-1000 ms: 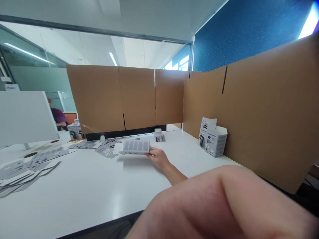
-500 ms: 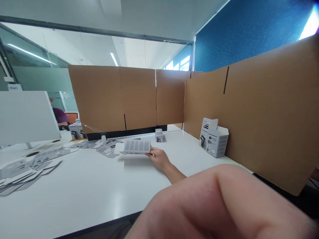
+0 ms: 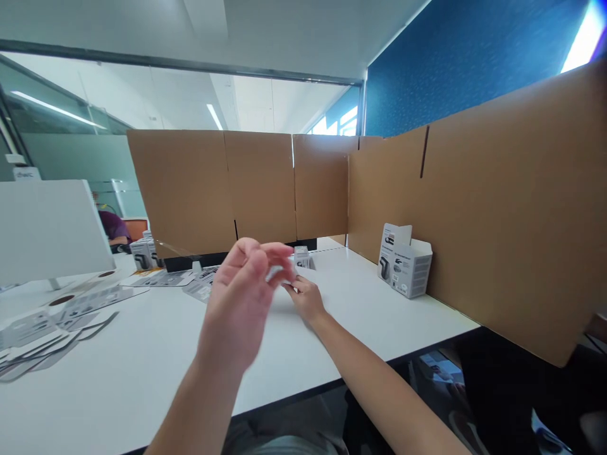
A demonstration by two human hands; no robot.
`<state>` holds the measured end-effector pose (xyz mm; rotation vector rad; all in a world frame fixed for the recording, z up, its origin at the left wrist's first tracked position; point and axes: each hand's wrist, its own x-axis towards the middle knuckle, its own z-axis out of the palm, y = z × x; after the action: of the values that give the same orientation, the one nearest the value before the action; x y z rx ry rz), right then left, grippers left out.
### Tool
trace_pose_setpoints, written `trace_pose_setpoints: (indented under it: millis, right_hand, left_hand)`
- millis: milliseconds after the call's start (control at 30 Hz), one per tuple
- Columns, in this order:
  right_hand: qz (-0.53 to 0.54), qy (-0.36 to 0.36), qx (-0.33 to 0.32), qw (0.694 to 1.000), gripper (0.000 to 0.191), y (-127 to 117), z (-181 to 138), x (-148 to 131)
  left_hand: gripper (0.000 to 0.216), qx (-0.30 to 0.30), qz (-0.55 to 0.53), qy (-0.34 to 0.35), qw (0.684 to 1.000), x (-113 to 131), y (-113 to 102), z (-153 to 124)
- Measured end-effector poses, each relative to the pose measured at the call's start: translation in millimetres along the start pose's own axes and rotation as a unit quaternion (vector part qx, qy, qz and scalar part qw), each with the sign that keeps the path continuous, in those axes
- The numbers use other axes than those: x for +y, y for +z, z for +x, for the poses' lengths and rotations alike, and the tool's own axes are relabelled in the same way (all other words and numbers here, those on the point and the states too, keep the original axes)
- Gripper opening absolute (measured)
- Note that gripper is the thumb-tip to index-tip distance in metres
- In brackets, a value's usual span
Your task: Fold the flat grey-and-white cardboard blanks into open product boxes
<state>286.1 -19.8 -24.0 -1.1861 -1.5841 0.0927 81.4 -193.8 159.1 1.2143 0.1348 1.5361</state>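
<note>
My left hand [image 3: 241,303] is raised over the white table [image 3: 142,360] in mid-view. It is motion-smeared, its fingers loosely spread with nothing in them. Just behind it my right hand [image 3: 308,298] rests on the table, fingers pinched on the edge of a flat printed carton blank [image 3: 283,278]. The left hand hides most of the blank. A small closed product box [image 3: 301,257] stands just beyond the two hands.
Brown cardboard screens [image 3: 260,186] wall the table at the back and right. An open-topped white product box [image 3: 404,260] stands by the right screen. Flat carton blanks [image 3: 42,325] lie at the left, more [image 3: 165,278] farther back. Behind a white panel [image 3: 47,227] sits a person [image 3: 111,224].
My left hand has come up in front of the carton blank and covers most of it. The big forearm that filled the lower right is gone. The right hand keeps its place.
</note>
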Motion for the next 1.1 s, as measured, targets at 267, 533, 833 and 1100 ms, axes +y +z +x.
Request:
trace_pose_setpoints:
  millis: [267, 533, 833, 1100]
  right_hand:
    - [0.041, -0.043, 0.026, 0.998, 0.051, 1.2, -0.3, 7.7]
    - [0.073, -0.037, -0.102, 0.991, 0.031, 3.1, -6.5, 6.1]
    - [0.025, 0.111, 0.073, 0.991, 0.046, -4.2, -0.7, 13.5]
    - [0.027, 0.169, -0.030, 0.985, 0.037, -1.8, -1.3, 12.5]
  left_hand:
    - [0.063, 0.391, 0.142, -0.090, 0.905, -152.9, -134.4, 68.4]
    - [0.055, 0.223, -0.001, -0.208, 0.952, -183.4, -162.0, 52.8]
    - [0.034, 0.331, -0.049, -0.172, 0.927, -163.6, -187.5, 57.5]
    - [0.049, 0.271, -0.057, -0.177, 0.944, -164.6, -181.0, 52.2]
